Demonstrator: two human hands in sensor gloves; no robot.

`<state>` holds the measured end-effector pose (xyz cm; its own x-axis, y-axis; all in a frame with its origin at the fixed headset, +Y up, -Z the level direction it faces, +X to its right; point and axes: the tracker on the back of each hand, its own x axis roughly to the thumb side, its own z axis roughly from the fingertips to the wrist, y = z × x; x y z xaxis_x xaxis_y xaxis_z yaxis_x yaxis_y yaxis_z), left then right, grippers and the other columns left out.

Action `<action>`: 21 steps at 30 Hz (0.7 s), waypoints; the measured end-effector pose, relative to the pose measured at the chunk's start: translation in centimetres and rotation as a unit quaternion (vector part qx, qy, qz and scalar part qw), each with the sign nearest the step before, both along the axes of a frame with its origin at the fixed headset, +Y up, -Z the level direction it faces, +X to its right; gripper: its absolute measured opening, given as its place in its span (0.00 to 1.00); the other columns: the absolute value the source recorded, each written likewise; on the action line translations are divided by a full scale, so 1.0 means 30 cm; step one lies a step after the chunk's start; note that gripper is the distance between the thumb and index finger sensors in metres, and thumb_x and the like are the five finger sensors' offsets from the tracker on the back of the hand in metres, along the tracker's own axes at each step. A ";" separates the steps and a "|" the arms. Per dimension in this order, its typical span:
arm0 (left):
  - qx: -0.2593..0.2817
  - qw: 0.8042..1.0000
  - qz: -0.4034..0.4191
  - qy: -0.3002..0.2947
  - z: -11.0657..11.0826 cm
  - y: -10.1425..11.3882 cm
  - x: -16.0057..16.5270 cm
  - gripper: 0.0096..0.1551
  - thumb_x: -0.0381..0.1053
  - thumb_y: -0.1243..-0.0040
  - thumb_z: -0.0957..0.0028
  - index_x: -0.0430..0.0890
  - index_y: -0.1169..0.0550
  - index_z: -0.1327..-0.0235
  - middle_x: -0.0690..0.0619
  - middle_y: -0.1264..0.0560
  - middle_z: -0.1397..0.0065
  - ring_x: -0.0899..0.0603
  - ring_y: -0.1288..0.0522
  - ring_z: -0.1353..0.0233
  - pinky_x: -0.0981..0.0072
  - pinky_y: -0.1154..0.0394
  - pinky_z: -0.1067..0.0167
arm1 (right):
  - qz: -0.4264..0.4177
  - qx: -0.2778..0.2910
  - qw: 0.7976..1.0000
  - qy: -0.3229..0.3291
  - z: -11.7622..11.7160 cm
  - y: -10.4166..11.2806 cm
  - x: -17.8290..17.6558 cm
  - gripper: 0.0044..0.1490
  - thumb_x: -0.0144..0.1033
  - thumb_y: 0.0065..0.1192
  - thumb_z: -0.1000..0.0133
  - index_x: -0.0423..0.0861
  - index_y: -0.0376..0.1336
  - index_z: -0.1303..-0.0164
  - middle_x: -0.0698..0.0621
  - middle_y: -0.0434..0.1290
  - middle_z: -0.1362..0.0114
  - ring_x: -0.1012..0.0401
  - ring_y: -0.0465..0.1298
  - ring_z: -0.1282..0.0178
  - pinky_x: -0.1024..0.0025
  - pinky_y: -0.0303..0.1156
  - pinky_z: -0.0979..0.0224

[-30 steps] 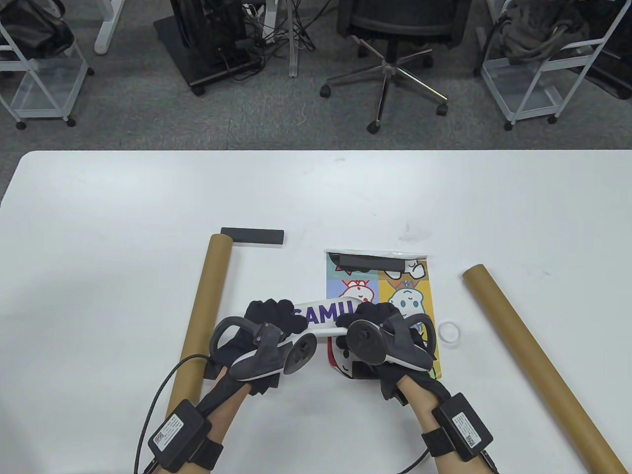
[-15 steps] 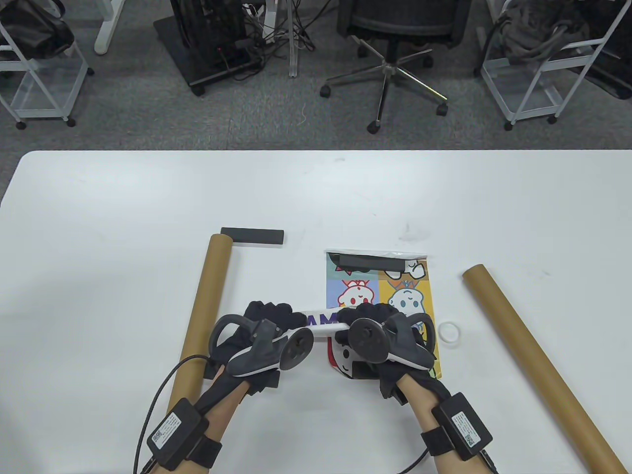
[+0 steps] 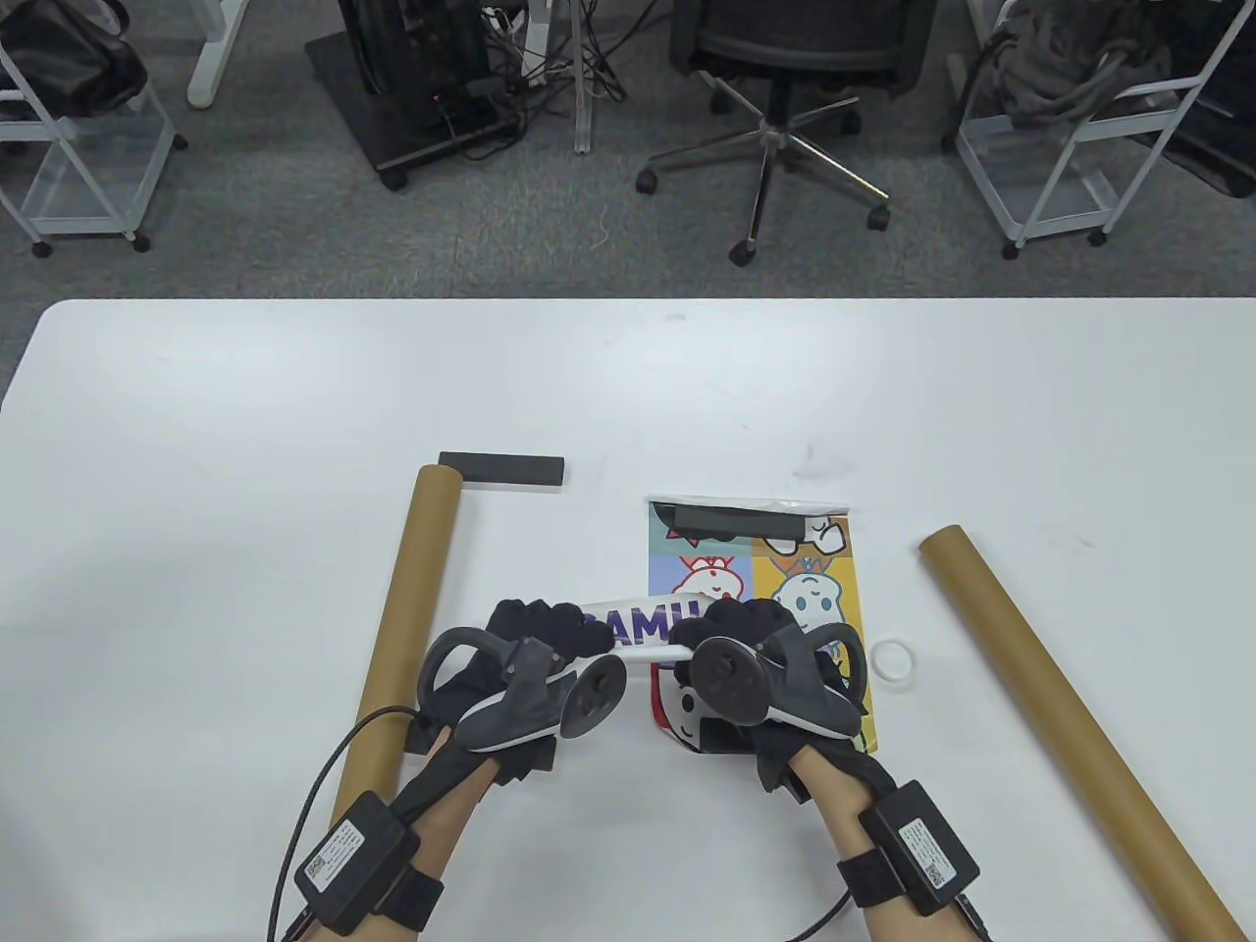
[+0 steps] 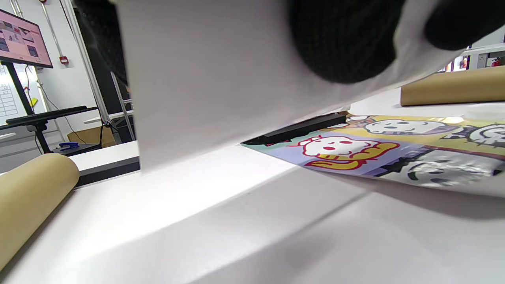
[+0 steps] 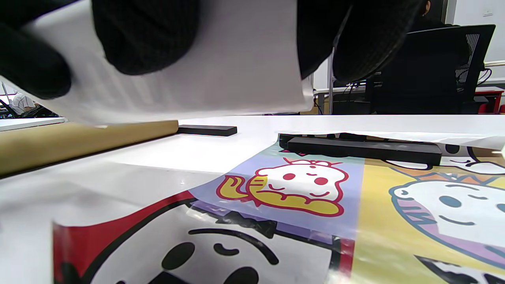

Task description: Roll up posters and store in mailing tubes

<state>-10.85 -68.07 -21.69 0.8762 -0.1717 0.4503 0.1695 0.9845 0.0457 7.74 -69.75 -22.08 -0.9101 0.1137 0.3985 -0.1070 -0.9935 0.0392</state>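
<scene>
A rolled white poster (image 3: 643, 628) with purple letters is held above the table between both hands. My left hand (image 3: 545, 628) grips its left end, and my right hand (image 3: 741, 623) grips its right end. In the wrist views the roll's white paper (image 4: 221, 79) (image 5: 197, 67) fills the top, with black gloved fingers (image 4: 343, 43) (image 5: 146, 35) curled round it. Under the hands a colourful cartoon poster (image 3: 814, 579) lies flat, its far edge held by a black bar (image 3: 736, 520). Two brown mailing tubes lie either side: one left (image 3: 407, 608), one right (image 3: 1060, 706).
A second black bar (image 3: 501, 468) lies beside the left tube's far end. A small white ring (image 3: 894, 662) sits right of the flat poster. Beyond the table's far edge stand an office chair (image 3: 785, 88) and wire carts.
The roll has turned slightly in my hands, so more of its purple lettering shows again. Both hands stay in nearly the same place.
</scene>
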 end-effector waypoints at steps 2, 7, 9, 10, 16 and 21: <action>0.007 1.000 -0.003 0.002 0.002 0.003 -0.001 0.21 0.61 0.42 0.46 0.62 0.22 0.41 0.61 0.20 0.44 0.48 0.20 0.44 0.44 0.27 0.25 | 0.000 0.002 1.000 -0.001 0.001 0.001 -0.002 0.28 0.45 0.61 0.49 0.50 0.67 0.38 0.50 0.75 0.41 0.50 0.77 0.46 0.35 0.68 0.28; 0.007 1.000 -0.016 0.002 0.002 0.003 0.001 0.22 0.62 0.42 0.47 0.62 0.21 0.41 0.59 0.23 0.37 0.46 0.21 0.39 0.42 0.29 0.23 | 0.008 -0.001 1.000 -0.003 0.001 -0.002 -0.004 0.29 0.46 0.60 0.49 0.51 0.67 0.38 0.47 0.72 0.37 0.48 0.75 0.44 0.33 0.66 0.27; 0.007 1.000 -0.021 0.002 0.003 0.003 0.002 0.22 0.63 0.42 0.47 0.62 0.20 0.40 0.59 0.23 0.37 0.46 0.22 0.39 0.41 0.29 0.23 | 0.016 -0.017 1.000 -0.018 -0.001 0.002 -0.008 0.29 0.46 0.60 0.49 0.51 0.67 0.38 0.47 0.71 0.38 0.48 0.75 0.46 0.30 0.65 0.28; 0.004 1.000 -0.027 0.004 0.002 0.003 0.003 0.22 0.63 0.43 0.47 0.62 0.21 0.40 0.59 0.23 0.38 0.46 0.22 0.40 0.41 0.29 0.23 | 0.012 -0.021 1.000 -0.016 0.001 0.003 -0.011 0.29 0.46 0.61 0.49 0.50 0.67 0.38 0.47 0.71 0.38 0.48 0.75 0.46 0.30 0.65 0.28; -0.012 1.000 -0.016 0.004 0.001 0.001 -0.003 0.26 0.62 0.42 0.47 0.59 0.21 0.36 0.59 0.22 0.41 0.47 0.21 0.42 0.41 0.28 0.24 | 0.016 -0.021 1.000 -0.006 0.003 0.001 -0.013 0.32 0.46 0.60 0.49 0.48 0.66 0.35 0.48 0.72 0.40 0.48 0.76 0.46 0.32 0.65 0.27; -0.011 1.000 -0.012 0.000 -0.002 -0.001 -0.007 0.29 0.63 0.42 0.48 0.59 0.22 0.32 0.60 0.22 0.43 0.48 0.20 0.43 0.42 0.28 0.23 | 0.017 -0.024 1.000 -0.002 0.003 0.000 -0.014 0.39 0.46 0.60 0.49 0.45 0.60 0.27 0.50 0.73 0.42 0.49 0.76 0.46 0.34 0.66 0.27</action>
